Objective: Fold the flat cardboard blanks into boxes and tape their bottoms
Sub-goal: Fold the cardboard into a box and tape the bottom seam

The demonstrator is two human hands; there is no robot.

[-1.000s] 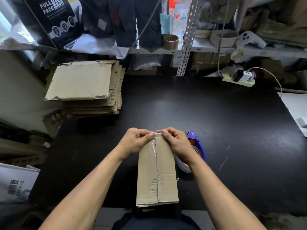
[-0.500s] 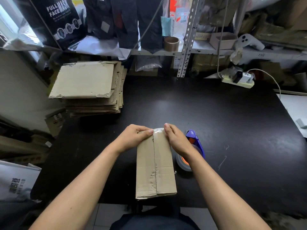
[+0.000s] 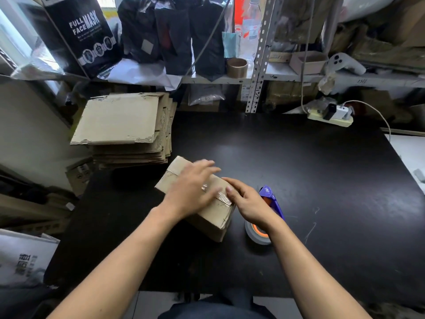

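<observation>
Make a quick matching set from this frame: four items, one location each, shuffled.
Items:
1. taped cardboard box
2. stack of flat cardboard blanks
3. tape dispenser
4. power strip

Places:
A. far right of the black table, under the shelf
B. under both hands, middle of the table
C. far left corner of the table
D. just right of the right hand

Pairs: 1-B, 2-C, 3-D, 4-A

The left hand lies flat on the box.

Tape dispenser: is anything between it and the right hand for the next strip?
Nothing visible. The tape dispenser lies on the black table directly beside and under the right hand, which rests against the box.
</observation>
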